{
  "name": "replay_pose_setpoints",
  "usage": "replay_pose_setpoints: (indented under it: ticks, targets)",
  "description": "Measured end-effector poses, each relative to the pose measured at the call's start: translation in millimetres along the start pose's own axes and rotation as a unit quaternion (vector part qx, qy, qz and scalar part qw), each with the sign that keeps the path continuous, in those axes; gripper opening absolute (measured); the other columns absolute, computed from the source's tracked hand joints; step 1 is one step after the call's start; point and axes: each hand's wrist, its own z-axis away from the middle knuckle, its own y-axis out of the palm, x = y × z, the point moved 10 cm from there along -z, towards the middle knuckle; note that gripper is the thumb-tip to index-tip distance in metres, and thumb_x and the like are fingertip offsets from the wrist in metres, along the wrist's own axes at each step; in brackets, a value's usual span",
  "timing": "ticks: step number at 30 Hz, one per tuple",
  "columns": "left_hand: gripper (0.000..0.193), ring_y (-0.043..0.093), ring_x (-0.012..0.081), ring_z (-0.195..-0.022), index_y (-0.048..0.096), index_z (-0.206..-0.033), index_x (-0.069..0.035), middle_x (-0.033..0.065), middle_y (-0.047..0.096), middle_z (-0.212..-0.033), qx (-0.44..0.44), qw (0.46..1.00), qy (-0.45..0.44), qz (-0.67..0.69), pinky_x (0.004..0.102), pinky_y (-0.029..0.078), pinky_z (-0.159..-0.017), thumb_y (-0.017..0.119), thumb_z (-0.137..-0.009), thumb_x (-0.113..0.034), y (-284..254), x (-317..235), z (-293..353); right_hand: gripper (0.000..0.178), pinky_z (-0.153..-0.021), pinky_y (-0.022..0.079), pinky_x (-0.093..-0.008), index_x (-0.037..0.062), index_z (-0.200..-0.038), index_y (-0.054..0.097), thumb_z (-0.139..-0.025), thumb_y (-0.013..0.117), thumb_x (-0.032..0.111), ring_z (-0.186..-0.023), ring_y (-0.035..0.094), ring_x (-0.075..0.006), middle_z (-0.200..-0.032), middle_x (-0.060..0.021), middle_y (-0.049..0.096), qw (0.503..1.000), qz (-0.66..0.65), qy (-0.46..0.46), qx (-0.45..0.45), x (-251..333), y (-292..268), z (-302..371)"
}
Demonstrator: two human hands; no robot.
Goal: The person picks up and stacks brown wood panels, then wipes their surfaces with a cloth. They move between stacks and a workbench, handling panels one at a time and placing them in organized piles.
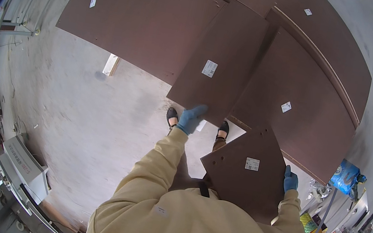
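Observation:
My left hand [191,119], in a blue glove, is closed at the near edge of a long, narrow brown panel [227,49] with a white label. Some of its fingers are hidden. My right hand [290,180], also gloved in blue, grips the right edge of a smaller brown panel [237,169]. That panel is held tilted in front of my body, with a white label and several small holes near its left corner. The narrow panel lies between a wide brown panel [138,19] on the left and another brown panel [299,91] on the right.
More brown panels [328,36] lie at the far side. A small pale block [111,65] sits on the grey floor [95,131] at the left. A white-and-grey machine [26,166] stands at the lower left, and a blue bag [346,177] lies at the right.

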Motion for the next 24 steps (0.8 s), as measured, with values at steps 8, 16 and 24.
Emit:
replay_pose_setpoints:
  ticks: [8,16,24]
  targets:
    - [0.027,0.065,0.0228,-0.108,0.069,-0.115,0.007,0.0121,0.069,-0.116,-0.025,0.996,0.016,0.087,0.0362,0.053,-0.097,0.062,-0.093,-0.008,11,-137,83,0.083,-0.079,0.05,-0.0523,-0.0004,-0.086,0.077,-0.098,0.043,0.074,-0.084,0.068,-0.0457,-0.084,-0.0272,0.071,0.999,-0.026,0.026,-0.037,18,2,7]
    - [0.058,0.065,0.0285,-0.115,0.062,-0.131,0.001,0.0122,0.067,-0.124,-0.125,0.987,0.071,0.073,0.0433,0.054,-0.101,0.069,-0.073,0.002,-130,-224,190,0.077,-0.075,0.05,-0.046,-0.0038,-0.083,0.074,-0.1,0.052,0.068,-0.074,0.065,-0.0301,-0.077,-0.0234,0.069,0.996,-0.04,0.025,-0.072,68,-2,-5]
    - [0.055,0.061,0.0282,-0.123,0.058,-0.137,0.0,0.0119,0.06,-0.135,-0.158,0.966,0.172,0.115,0.0458,0.051,-0.11,0.071,-0.084,-0.004,-222,-263,137,0.084,-0.101,0.049,-0.047,-0.0054,-0.108,0.075,-0.095,0.049,0.074,-0.119,0.064,-0.0463,-0.116,-0.0308,0.071,0.999,-0.001,-0.007,-0.032,142,10,-16]
